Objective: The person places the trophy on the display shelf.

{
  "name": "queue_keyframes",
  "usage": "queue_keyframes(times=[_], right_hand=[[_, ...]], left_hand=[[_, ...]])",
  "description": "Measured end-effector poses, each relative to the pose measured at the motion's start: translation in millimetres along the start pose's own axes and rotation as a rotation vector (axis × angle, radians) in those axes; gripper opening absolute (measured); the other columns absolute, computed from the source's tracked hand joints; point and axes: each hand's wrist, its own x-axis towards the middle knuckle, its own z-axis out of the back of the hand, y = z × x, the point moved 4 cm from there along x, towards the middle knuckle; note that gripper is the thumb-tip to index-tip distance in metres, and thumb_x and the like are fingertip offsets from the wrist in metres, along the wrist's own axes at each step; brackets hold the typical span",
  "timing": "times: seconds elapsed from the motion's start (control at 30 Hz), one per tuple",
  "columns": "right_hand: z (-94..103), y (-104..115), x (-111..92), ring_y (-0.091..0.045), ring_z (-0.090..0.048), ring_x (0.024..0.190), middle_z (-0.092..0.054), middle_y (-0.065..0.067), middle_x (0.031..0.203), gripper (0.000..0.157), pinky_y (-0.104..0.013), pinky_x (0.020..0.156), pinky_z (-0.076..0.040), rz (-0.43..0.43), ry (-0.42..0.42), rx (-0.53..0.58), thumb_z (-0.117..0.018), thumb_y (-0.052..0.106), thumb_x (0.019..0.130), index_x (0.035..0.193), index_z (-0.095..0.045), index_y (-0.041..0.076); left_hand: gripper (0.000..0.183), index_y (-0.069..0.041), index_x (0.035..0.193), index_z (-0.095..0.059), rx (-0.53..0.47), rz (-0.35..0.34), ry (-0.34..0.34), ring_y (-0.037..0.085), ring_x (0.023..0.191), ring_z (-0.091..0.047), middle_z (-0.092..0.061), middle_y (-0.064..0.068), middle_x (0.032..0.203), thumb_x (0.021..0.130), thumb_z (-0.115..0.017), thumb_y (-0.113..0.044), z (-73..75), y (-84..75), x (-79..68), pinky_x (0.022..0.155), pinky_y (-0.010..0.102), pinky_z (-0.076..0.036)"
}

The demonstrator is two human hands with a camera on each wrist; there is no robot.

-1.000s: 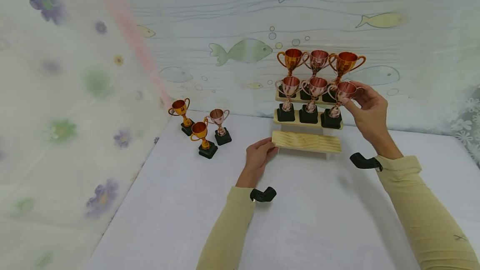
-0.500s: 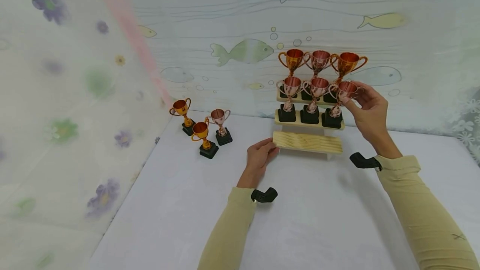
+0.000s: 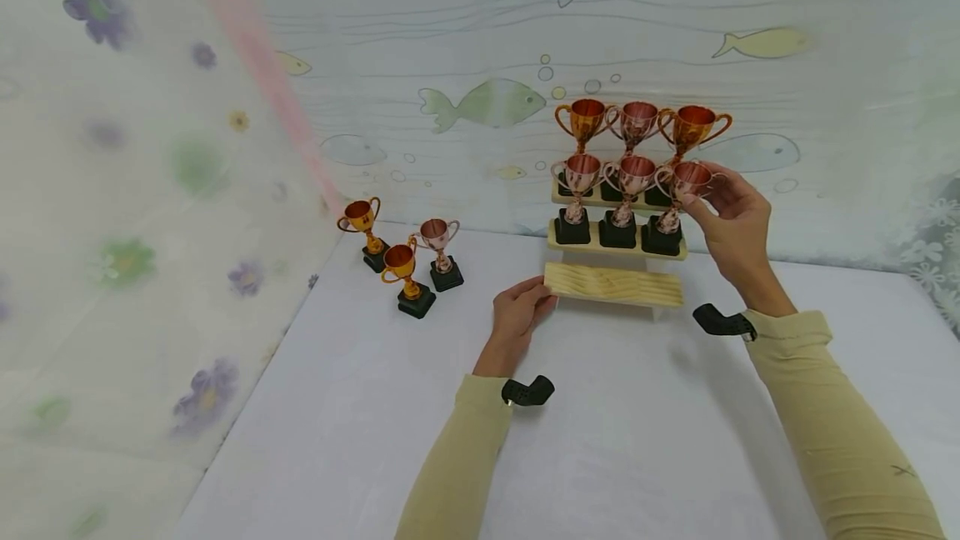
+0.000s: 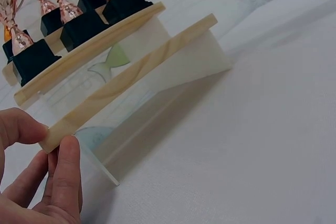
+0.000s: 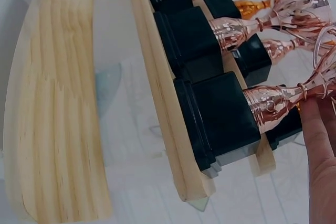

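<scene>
A three-tier stand with wooden shelves holds small trophy cups on its upper two tiers. My left hand point(image 3: 517, 315) pinches the left end of the bare lowest shelf point(image 3: 615, 283), thumb on top and fingers beneath, as the left wrist view shows. At the right end of the middle shelf point(image 5: 157, 93), my right hand point(image 3: 735, 227) holds a rose-gold trophy point(image 3: 688, 182) by its cup and handle. Its black base point(image 5: 218, 119) rests on that shelf. Two more rose-gold trophies point(image 3: 636, 177) stand to its left. Behind, the top tier carries a gold trophy point(image 3: 585, 119) at each end and a rose-gold one between.
Left of the stand, two gold trophies point(image 3: 401, 261) and a rose-gold trophy point(image 3: 437, 236) stand on the white tabletop point(image 3: 337, 407). A fish-patterned backdrop point(image 3: 450, 23) rises right behind the stand, and a flowered sheet point(image 3: 150, 207) borders the left side.
My right hand and forearm have shifted very slightly left, still at the rose-gold trophy. The left hand keeps its hold on the lowest shelf, and the trophies stay where they were.
</scene>
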Motion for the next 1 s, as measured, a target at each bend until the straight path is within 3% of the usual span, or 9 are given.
queue_keyframes(times=[0.23, 0.37, 0.53, 0.67, 0.83, 0.93, 1.0], right_hand=[[3.2, -1, -3, -0.015, -0.065, 0.1, -0.068, -0.007, 0.111, 0.039, -0.016, 0.087, -0.056, -0.014, -0.029, 0.086, -0.07, -0.011, 0.088, 0.126, -0.066, -0.003], [5.6, 0, -10, -0.015, -0.065, 0.103, -0.067, -0.006, 0.113, 0.036, -0.015, 0.089, -0.056, -0.057, -0.019, 0.107, -0.069, -0.012, 0.089, 0.123, -0.065, -0.001], [13.8, 3, -27, -0.014, -0.067, 0.108, -0.068, -0.005, 0.12, 0.038, -0.015, 0.093, -0.055, -0.095, 0.003, 0.096, -0.065, -0.009, 0.093, 0.131, -0.06, -0.004], [25.7, 5, -43, -0.014, -0.066, 0.108, -0.068, -0.004, 0.12, 0.036, -0.014, 0.091, -0.055, -0.135, -0.067, 0.033, -0.062, -0.003, 0.097, 0.133, -0.06, -0.003], [39.0, -1, -63, -0.012, -0.065, 0.103, -0.065, -0.002, 0.114, 0.025, -0.011, 0.087, -0.055, -0.263, -0.194, -0.011, -0.059, 0.001, 0.1, 0.123, -0.065, 0.007], [42.8, -10, -78, -0.008, -0.063, 0.102, -0.063, 0.003, 0.112, 0.022, -0.009, 0.085, -0.054, -0.371, -0.188, -0.064, -0.056, 0.003, 0.101, 0.12, -0.064, 0.011], [43.7, -18, -87, -0.004, -0.061, 0.101, -0.061, 0.007, 0.112, 0.025, -0.007, 0.084, -0.054, -0.448, -0.15, -0.139, -0.054, 0.006, 0.103, 0.126, -0.061, 0.008]], left_hand=[[0.031, 0.008, 0.121, -0.068, 0.028, -0.028, -0.002, 0.017, 0.091, -0.071, -0.068, 0.022, 0.117, 0.091, -0.066, 0.006, -3.9, 1.2, -2.2, 0.088, 0.029, -0.061], [0.028, 0.005, 0.118, -0.071, 0.094, -0.066, -0.007, 0.018, 0.088, -0.072, -0.07, 0.019, 0.112, 0.09, -0.07, 0.003, -1.2, -0.6, -4.1, 0.088, 0.031, -0.062], [0.035, 0.002, 0.125, -0.067, 0.271, -0.135, 0.023, 0.017, 0.092, -0.07, -0.069, 0.015, 0.113, 0.091, -0.072, -0.002, 8.9, -13.4, -8.8, 0.089, 0.032, -0.062], [0.039, 0.003, 0.131, -0.064, 0.48, -0.2, 0.074, 0.016, 0.094, -0.069, -0.07, 0.015, 0.116, 0.094, -0.07, -0.006, 18.7, -32.6, -18.5, 0.086, 0.03, -0.062], [0.038, 0.0, 0.133, -0.064, 0.735, -0.277, 0.218, 0.021, 0.105, -0.069, -0.07, 0.012, 0.118, 0.097, -0.069, -0.012, 41.4, -57.8, -40.6, 0.089, 0.03, -0.061], [0.038, 0.001, 0.133, -0.063, 0.848, -0.332, 0.308, 0.024, 0.109, -0.068, -0.071, 0.013, 0.118, 0.097, -0.069, -0.011, 66.6, -68.7, -54.8, 0.095, 0.032, -0.059], [0.038, 0.001, 0.132, -0.064, 0.905, -0.344, 0.329, 0.025, 0.11, -0.067, -0.071, 0.012, 0.117, 0.097, -0.069, -0.011, 87.4, -74.6, -62.9, 0.096, 0.033, -0.058]])
